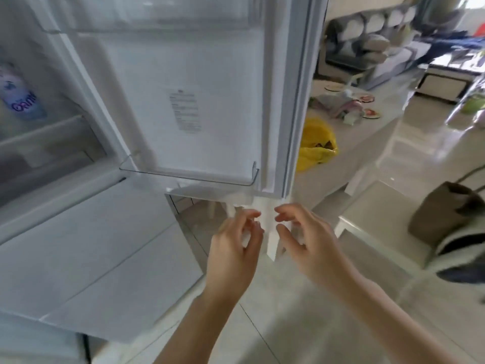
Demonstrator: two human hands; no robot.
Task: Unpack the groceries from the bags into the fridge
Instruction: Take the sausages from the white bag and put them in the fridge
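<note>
- Head view: left hand (237, 236) and right hand (301, 232) hover close together, fingers loosely curled, holding nothing, below the open fridge door (210, 101).
- Yellow bag (316, 143) sits beyond on the tabletop (367, 132).
- Best next: turn, reach the bag, grip one item firmly.

- Fridge (78, 158): white, door (210, 101) swung open, its bottom corner just above both hands.
- Yellow bag (316, 145): crumpled, mouth open, on table up-right of hands.
</note>
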